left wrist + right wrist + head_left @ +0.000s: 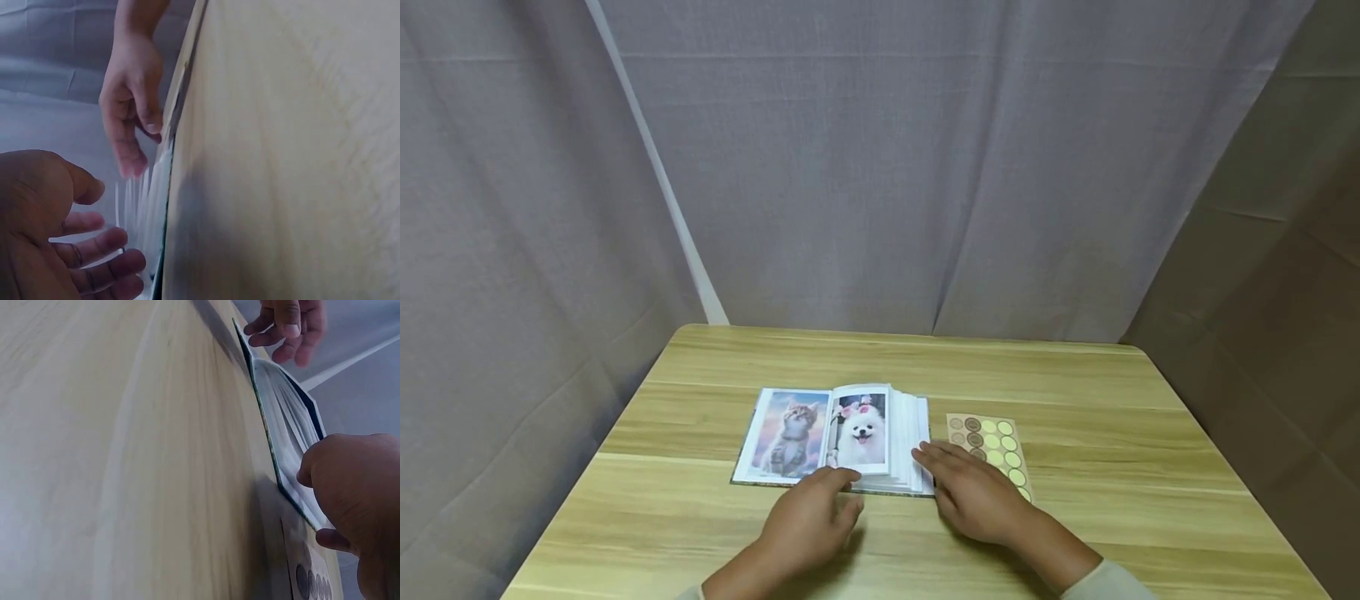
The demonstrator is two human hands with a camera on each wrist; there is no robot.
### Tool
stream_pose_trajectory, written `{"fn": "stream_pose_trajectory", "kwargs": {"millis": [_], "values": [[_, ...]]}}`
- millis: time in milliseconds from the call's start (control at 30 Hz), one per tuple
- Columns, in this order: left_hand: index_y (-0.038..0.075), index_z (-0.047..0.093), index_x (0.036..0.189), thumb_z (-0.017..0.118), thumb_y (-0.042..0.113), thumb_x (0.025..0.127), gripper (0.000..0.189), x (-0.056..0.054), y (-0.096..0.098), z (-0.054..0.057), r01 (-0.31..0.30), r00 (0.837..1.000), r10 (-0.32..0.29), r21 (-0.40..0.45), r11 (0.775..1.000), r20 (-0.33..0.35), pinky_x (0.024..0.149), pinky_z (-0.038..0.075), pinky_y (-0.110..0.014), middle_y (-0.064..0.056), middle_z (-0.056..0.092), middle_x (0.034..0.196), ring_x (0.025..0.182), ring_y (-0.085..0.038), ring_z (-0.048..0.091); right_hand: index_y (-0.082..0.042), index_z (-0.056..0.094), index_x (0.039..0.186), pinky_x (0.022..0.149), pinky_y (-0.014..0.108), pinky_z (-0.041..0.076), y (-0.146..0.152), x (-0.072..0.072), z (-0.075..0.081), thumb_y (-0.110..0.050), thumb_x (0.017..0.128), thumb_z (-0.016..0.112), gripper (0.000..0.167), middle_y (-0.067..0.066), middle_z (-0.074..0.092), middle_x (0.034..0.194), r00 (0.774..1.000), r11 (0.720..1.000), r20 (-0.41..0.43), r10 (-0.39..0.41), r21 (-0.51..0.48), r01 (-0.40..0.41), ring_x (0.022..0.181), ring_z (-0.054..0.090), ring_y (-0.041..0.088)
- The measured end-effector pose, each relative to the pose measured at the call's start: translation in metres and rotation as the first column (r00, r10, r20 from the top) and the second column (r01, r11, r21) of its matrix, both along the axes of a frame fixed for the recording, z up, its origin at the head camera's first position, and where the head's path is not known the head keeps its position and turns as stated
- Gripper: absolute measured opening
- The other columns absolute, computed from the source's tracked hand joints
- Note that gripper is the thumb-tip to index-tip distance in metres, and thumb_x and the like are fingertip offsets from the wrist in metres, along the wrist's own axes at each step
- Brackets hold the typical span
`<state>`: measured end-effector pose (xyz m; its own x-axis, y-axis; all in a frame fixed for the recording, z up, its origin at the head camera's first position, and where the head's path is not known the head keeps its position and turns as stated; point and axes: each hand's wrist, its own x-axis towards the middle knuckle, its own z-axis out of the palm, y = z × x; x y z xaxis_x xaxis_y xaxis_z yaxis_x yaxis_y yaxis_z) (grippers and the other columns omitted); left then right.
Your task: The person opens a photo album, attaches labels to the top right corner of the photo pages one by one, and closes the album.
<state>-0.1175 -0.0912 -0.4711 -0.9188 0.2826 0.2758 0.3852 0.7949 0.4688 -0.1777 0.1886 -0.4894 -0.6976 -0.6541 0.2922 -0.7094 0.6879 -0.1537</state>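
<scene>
While the photo album lies open on the table, kitten picture at its nine o'clock, the left hand sits by its six o'clock edge, grip relaxed; the right hand, grip likewise released, is at four o'clock, partly covering a sticker sheet toward three

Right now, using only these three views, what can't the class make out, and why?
Lower-left part of the sticker sheet: head view, covered by the right hand.
Print on the brown stickers: head view, too small to read.
Contents of the album beneath the dog photo: head view, hidden by that photo's page.
One end of the sticker sheet: right wrist view, cut off by the bottom edge.
</scene>
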Motion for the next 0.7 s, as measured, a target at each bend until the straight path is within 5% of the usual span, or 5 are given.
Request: {"fn": "stream_pose_trajectory", "kwargs": {"millis": [700], "values": [[0.016, 0.066, 0.129, 0.070, 0.028, 0.096, 0.035, 0.002, 0.039, 0.001, 0.174, 0.976, -0.176, 0.022, 0.984, 0.127, 0.076, 0.054, -0.031, 0.007, 0.068, 0.104, 0.094, -0.007, 0.064, -0.006, 0.056, 0.146, 0.110, 0.055, 0.040, 0.046, 0.006, -0.004, -0.021, 0.093, 0.071, 0.056, 0.012, 0.056, 0.148, 0.988, 0.990, 0.062, -0.145, 0.010, 0.144, 0.138, 0.048, 0.036]]}}
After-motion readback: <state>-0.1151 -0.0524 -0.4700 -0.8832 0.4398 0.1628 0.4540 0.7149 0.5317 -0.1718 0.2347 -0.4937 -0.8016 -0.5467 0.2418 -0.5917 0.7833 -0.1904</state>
